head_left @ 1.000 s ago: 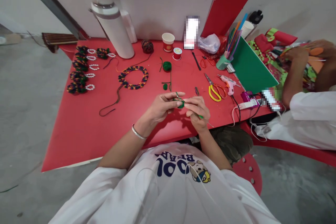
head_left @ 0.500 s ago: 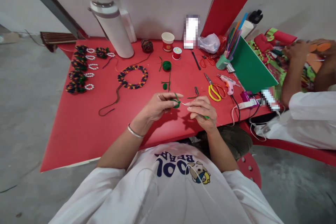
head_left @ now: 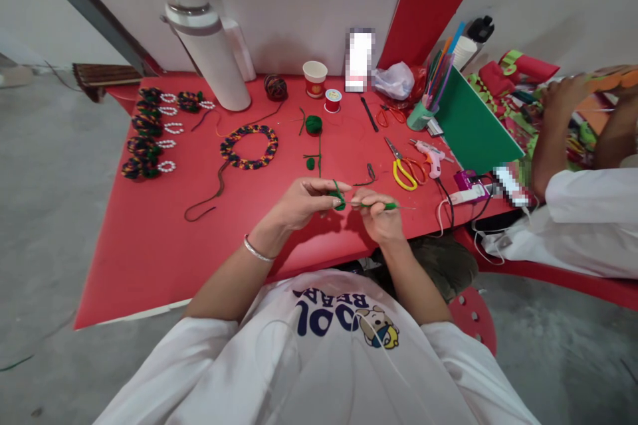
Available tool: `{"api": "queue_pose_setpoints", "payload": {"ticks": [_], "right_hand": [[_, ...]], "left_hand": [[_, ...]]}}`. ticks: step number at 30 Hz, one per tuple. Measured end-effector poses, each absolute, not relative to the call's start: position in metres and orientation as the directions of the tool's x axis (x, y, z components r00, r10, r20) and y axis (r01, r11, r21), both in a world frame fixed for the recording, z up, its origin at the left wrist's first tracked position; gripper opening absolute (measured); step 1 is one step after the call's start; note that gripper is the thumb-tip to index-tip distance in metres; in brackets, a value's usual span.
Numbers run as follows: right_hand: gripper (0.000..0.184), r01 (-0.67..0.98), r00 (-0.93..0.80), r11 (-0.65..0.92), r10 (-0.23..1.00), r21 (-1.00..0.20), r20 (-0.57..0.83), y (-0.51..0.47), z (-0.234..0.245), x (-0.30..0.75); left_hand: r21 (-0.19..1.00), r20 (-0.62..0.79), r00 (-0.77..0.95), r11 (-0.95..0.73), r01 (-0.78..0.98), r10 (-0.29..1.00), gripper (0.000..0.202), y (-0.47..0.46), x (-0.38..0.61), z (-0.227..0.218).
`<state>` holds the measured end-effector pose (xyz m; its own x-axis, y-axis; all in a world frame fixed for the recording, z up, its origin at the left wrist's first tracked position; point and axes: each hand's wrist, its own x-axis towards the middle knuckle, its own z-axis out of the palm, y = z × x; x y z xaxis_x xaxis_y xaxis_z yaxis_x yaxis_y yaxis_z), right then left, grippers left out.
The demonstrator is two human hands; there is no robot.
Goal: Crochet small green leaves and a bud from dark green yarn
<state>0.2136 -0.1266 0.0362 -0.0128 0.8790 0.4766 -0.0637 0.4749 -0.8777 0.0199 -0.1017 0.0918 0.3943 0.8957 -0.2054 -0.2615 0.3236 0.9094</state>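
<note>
One green piece [head_left: 339,202] over the table's [head_left: 149,232] near side, pinched by left hand [head_left: 304,202], thumb and forefinger closed, strand over forefinger. Right hand [head_left: 381,216] curled tight round hook [head_left: 390,206]; can't tell if tip is inside. Looks like mid-stitch; next move likely calls for taut strand, steady hook. Beyond: scissors [head_left: 403,174] right, multicolour ring [head_left: 249,147] left, green ball [head_left: 314,124] mid, cup [head_left: 315,78] far.

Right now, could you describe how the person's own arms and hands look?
The left hand and right hand are bare. A silvery bracelet circles the left wrist; none shows on the right. The loose sleeves are white and short.
</note>
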Motion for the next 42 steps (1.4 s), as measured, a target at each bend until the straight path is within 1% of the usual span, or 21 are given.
{"api": "queue_pose_setpoints", "payload": {"ticks": [1, 2, 4, 6, 8, 10, 11, 14, 15, 16, 17, 19, 22, 24, 27, 28, 31, 33, 40, 42], "right_hand": [[0.053, -0.065, 0.037, 0.47, 0.883, -0.88, 0.469, -0.127, 0.03, 0.206], [0.051, -0.049, 0.099, 0.486, 0.872, -0.873, 0.48, -0.128, 0.026, 0.2], [0.038, 0.006, 0.156, 0.537, 0.833, -0.844, 0.531, -0.129, 0.024, 0.193], [0.028, 0.057, 0.128, 0.588, 0.797, -0.807, 0.59, -0.131, 0.028, 0.194], [0.022, 0.136, 0.055, 0.634, 0.763, -0.761, 0.645, -0.132, 0.036, 0.199], [0.02, 0.269, -0.02, 0.689, 0.703, -0.673, 0.711, -0.133, 0.042, 0.203], [0.02, 0.343, -0.047, 0.714, 0.662, -0.611, 0.748, -0.134, 0.044, 0.204], [0.029, 0.515, -0.068, 0.745, 0.529, -0.424, 0.846, -0.135, 0.042, 0.201], [0.029, 0.543, -0.05, 0.74, 0.5, -0.397, 0.864, -0.135, 0.04, 0.198], [0.027, 0.55, -0.026, 0.736, 0.488, -0.396, 0.872, -0.134, 0.038, 0.196], [0.023, 0.529, 0.002, 0.738, 0.494, -0.42, 0.869, -0.133, 0.037, 0.195], [0.02, 0.399, 0.054, 0.747, 0.56, -0.532, 0.826, -0.128, 0.035, 0.194], [0.03, 0.146, 0.05, 0.685, 0.716, -0.714, 0.696, -0.119, 0.035, 0.2], [0.032, 0.049, -0.004, 0.622, 0.782, -0.781, 0.623, -0.114, 0.035, 0.207], [0.028, -0.032, -0.074, 0.577, 0.813, -0.816, 0.578, -0.109, 0.034, 0.216], [0.029, -0.043, -0.088, 0.561, 0.822, -0.827, 0.563, -0.108, 0.034, 0.218], [0.04, -0.013, -0.109, 0.495, 0.863, -0.869, 0.494, -0.107, 0.034, 0.221], [0.044, -0.006, -0.108, 0.461, 0.882, -0.888, 0.459, -0.107, 0.034, 0.222], [0.041, -0.144, -0.161, 0.349, 0.915, -0.926, 0.37, -0.102, 0.041, 0.226], [0.037, -0.192, -0.186, 0.32, 0.916, -0.928, 0.354, -0.101, 0.043, 0.229]], "left_hand": [[0.915, -0.186, 0.369, 0.298, -0.273, 0.911, 0.037, -0.102, 0.023, 0.091], [0.919, -0.165, 0.33, 0.266, -0.291, 0.93, 0.038, -0.103, 0.027, 0.09], [0.924, -0.134, 0.263, 0.216, -0.316, 0.956, 0.04, -0.105, 0.032, 0.088], [0.934, -0.114, 0.22, 0.18, -0.309, 0.969, 0.042, -0.106, 0.033, 0.087], [0.958, -0.1, 0.174, 0.142, -0.249, 0.98, 0.043, -0.108, 0.034, 0.086], [0.975, -0.093, 0.118, 0.114, -0.189, 0.989, 0.045, -0.109, 0.035, 0.084], [0.976, -0.093, 0.096, 0.11, -0.188, 0.991, 0.046, -0.11, 0.036, 0.083], [0.941, -0.13, 0.104, 0.155, -0.299, 0.986, 0.051, -0.11, 0.042, 0.08], [0.924, -0.149, 0.13, 0.185, -0.336, 0.98, 0.052, -0.11, 0.043, 0.08], [0.908, -0.167, 0.159, 0.214, -0.359, 0.973, 0.051, -0.109, 0.043, 0.081], [0.898, -0.181, 0.188, 0.24, -0.368, 0.965, 0.051, -0.108, 0.042, 0.081], [0.89, -0.196, 0.237, 0.274, -0.365, 0.952, 0.049, -0.106, 0.037, 0.084], [0.884, -0.214, 0.291, 0.311, -0.349, 0.933, 0.045, -0.103, 0.026, 0.09], [0.886, -0.225, 0.32, 0.33, -0.327, 0.921, 0.04, -0.102, 0.02, 0.093], [0.896, -0.23, 0.325, 0.33, -0.298, 0.917, 0.034, -0.101, 0.016, 0.096], [0.898, -0.232, 0.318, 0.328, -0.293, 0.919, 0.032, -0.101, 0.015, 0.096], [0.904, -0.238, 0.287, 0.32, -0.283, 0.928, 0.028, -0.101, 0.015, 0.097], [0.906, -0.241, 0.267, 0.315, -0.284, 0.933, 0.027, -0.1, 0.015, 0.096], [0.901, -0.254, 0.273, 0.33, -0.283, 0.928, 0.025, -0.099, 0.015, 0.094], [0.903, -0.249, 0.278, 0.326, -0.279, 0.928, 0.024, -0.099, 0.015, 0.093]]}}
